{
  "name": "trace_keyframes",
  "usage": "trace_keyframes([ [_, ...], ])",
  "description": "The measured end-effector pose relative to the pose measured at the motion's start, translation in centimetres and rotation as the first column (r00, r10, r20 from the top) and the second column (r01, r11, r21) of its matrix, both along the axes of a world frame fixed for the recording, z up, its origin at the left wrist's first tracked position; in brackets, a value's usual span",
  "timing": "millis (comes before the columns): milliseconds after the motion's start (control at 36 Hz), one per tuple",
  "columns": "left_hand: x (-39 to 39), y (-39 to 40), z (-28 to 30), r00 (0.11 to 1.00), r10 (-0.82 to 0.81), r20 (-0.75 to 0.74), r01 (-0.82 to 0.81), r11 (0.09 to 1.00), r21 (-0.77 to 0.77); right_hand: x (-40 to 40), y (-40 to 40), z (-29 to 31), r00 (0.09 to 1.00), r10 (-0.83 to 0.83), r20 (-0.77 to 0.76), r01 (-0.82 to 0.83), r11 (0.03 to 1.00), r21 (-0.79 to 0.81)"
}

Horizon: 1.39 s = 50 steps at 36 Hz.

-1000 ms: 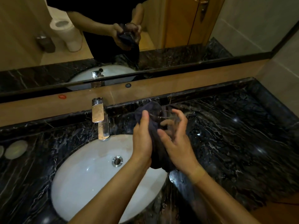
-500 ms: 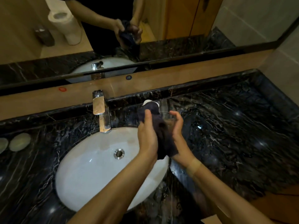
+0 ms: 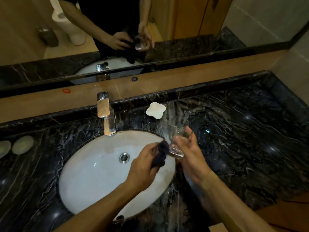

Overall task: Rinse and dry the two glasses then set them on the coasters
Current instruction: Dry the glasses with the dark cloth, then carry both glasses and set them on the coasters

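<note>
My right hand [image 3: 190, 153] holds a clear glass [image 3: 178, 133] tilted, its thick base toward me, over the right rim of the sink. My left hand [image 3: 145, 163] grips a bunched dark cloth [image 3: 161, 154] that touches the glass's base. Two pale round coasters [image 3: 22, 144] lie at the far left of the black marble counter, one cut off by the frame edge. A second clear glass [image 3: 168, 114] stands faintly visible on the counter beyond my hands; its outline is hard to make out.
A white oval sink [image 3: 93, 173] with a metal drain sits in the black marble counter [image 3: 242, 139]. A chrome tap [image 3: 107, 114] stands behind it. A white flower-shaped dish [image 3: 155, 110] lies right of the tap. A mirror [image 3: 167, 22] runs along the back wall.
The cloth has come out from around the glass and now sits bunched at its base. The glass is uncovered in my right hand. Both hands have dropped lower, over the sink rim.
</note>
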<state>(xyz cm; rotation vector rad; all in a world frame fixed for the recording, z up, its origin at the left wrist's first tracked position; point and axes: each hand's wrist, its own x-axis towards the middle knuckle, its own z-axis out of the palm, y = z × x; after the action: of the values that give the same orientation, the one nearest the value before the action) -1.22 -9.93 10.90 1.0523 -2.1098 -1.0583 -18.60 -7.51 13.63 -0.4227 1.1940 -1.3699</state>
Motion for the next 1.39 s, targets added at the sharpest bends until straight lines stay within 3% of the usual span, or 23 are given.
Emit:
trace_keyframes([
  [83,-0.4,-1.7,-0.6,0.939,0.341,0.042,-0.341,0.911,0.232,-1.8,0.6,-1.1,0.979,-0.016,-0.205,0.021,1.000,0.021],
  [139,-0.6,-3.7,-0.8,0.862,0.498,0.097,-0.473,0.717,0.512,-2.9,0.9,-1.6,0.920,-0.018,-0.391,0.021,1.000,0.003],
  [222,-0.3,-6.7,-1.4,0.733,0.667,0.130,-0.443,0.323,0.836,-4.5,1.1,-2.6,0.814,-0.015,-0.580,0.010,1.000,-0.011],
  [278,0.3,-8.7,-1.9,0.729,0.671,0.136,-0.409,0.268,0.873,-5.5,1.1,-3.3,0.786,-0.024,-0.618,0.031,1.000,0.001],
  [333,0.0,-10.3,-1.7,0.747,0.654,0.121,-0.404,0.303,0.863,-6.3,1.2,-4.4,0.763,-0.027,-0.645,0.062,0.998,0.031],
  [417,-1.0,-13.0,-1.3,0.805,0.566,0.179,-0.506,0.497,0.705,-7.2,1.2,-5.8,0.739,-0.030,-0.673,0.105,0.992,0.071],
  [500,-1.5,-15.6,-1.6,0.816,0.371,0.444,-0.527,0.792,0.308,-7.7,1.3,-6.8,0.727,-0.031,-0.686,0.121,0.989,0.084],
  [583,-1.6,-17.1,-1.4,0.756,0.227,0.615,-0.260,0.965,-0.036,-7.8,1.3,-7.2,0.719,-0.014,-0.695,0.111,0.989,0.095],
  [667,-1.7,-18.3,-1.7,0.710,0.256,0.656,-0.123,0.963,-0.242,-7.9,1.4,-7.7,0.713,0.013,-0.701,0.093,0.989,0.114],
  [806,-2.1,-19.0,-2.6,0.670,0.339,0.660,-0.083,0.918,-0.387,-8.0,1.3,-8.3,0.721,0.040,-0.692,0.086,0.985,0.147],
  [889,-1.7,-19.2,-4.4,0.576,0.386,0.721,-0.002,0.882,-0.471,-8.3,1.2,-8.6,0.729,0.033,-0.684,0.097,0.984,0.151],
  [972,-1.2,-18.8,-5.9,0.472,0.341,0.813,0.012,0.920,-0.393,-8.4,1.3,-8.7,0.729,0.032,-0.684,0.097,0.984,0.150],
  [1056,-1.3,-18.5,-6.4,0.493,0.306,0.814,-0.077,0.948,-0.309,-8.4,1.5,-8.9,0.731,0.016,-0.682,0.106,0.985,0.137],
  [1111,-1.7,-18.0,-6.0,0.572,0.367,0.734,-0.172,0.928,-0.330,-8.3,1.7,-9.1,0.730,0.017,-0.684,0.105,0.985,0.137],
  [1167,-2.4,-17.0,-5.4,0.712,0.406,0.572,-0.191,0.897,-0.399,-8.4,1.9,-9.4,0.730,0.015,-0.683,0.103,0.986,0.132],
  [1250,-3.9,-14.9,-4.7,0.903,0.230,0.363,-0.074,0.916,-0.395,-8.4,1.9,-9.5,0.726,0.019,-0.687,0.095,0.987,0.127],
  [1333,-6.0,-12.4,-4.7,0.971,0.010,0.240,0.008,0.997,-0.074,-8.4,2.0,-9.6,0.727,0.018,-0.686,0.097,0.987,0.129],
  [1389,-7.4,-11.3,-5.0,0.984,-0.047,0.170,0.014,0.981,0.193,-8.4,2.0,-9.8,0.727,0.022,-0.687,0.106,0.984,0.143],
])
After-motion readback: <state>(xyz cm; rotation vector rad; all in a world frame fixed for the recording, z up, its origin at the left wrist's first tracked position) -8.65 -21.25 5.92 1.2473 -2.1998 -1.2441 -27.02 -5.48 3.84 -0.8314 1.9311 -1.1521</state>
